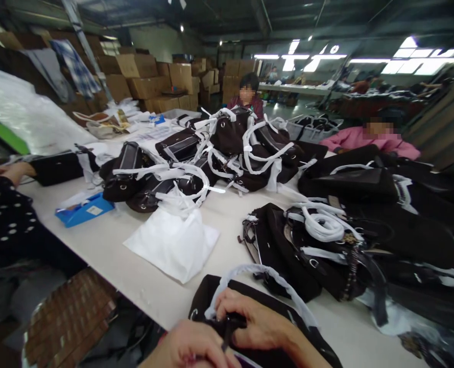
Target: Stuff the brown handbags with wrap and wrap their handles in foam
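A dark brown handbag (207, 289) lies on the table right in front of me, its handle (265, 270) wrapped in white material. My right hand (253, 319) is over the bag, fingers closed on a thin dark strap (230, 327). Close beside it at the bottom edge, my left hand (190, 345) is curled, with its fingertips at the lower end of the same strap; it is partly cut off and slightly blurred. Part of a shiny, purplish edge shows beneath the left fingers, too little to name.
Beyond my bag lies a white bag (173, 240). A blue box (85, 209) stands to its left. Dark handbags with wrapped handles are heaped in the middle (227, 138) and at right (288, 250). Several people sit around the table. A woven seat (69, 317) is at lower left.
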Demonstrator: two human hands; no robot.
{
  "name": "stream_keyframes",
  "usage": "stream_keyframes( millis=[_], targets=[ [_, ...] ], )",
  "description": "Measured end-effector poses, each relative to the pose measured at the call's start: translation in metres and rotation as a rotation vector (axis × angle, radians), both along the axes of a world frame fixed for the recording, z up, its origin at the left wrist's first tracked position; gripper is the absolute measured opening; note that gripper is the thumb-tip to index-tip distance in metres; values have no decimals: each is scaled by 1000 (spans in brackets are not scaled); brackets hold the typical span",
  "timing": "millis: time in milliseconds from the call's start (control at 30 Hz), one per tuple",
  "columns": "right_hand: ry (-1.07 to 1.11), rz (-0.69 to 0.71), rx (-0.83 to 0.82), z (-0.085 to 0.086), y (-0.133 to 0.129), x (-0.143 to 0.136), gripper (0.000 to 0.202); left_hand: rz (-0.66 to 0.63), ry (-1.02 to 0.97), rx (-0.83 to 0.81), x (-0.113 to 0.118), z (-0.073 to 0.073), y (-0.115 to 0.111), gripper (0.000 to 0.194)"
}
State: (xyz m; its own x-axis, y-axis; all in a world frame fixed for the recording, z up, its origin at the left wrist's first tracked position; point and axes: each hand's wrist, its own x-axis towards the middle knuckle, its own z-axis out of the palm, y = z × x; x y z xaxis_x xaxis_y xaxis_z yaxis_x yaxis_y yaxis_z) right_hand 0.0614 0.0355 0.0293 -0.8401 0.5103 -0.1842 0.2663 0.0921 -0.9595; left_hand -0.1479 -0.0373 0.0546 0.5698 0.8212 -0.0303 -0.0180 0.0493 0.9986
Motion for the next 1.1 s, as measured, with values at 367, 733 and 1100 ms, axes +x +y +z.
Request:
stream_keyframes(
  millis=[367, 733, 1100],
  targets=[
    [48, -4, -151, -3, 24, -11, 15, 369, 444, -82, -9, -17, 5, 12],
    [85, -128, 217, -20, 0, -32, 21, 439, 607, -21, 0, -16, -22, 47],
    [-763, -58, 290, 20, -19, 27, 112, 184, 377, -190, 21, 6, -10, 51]
  ],
)
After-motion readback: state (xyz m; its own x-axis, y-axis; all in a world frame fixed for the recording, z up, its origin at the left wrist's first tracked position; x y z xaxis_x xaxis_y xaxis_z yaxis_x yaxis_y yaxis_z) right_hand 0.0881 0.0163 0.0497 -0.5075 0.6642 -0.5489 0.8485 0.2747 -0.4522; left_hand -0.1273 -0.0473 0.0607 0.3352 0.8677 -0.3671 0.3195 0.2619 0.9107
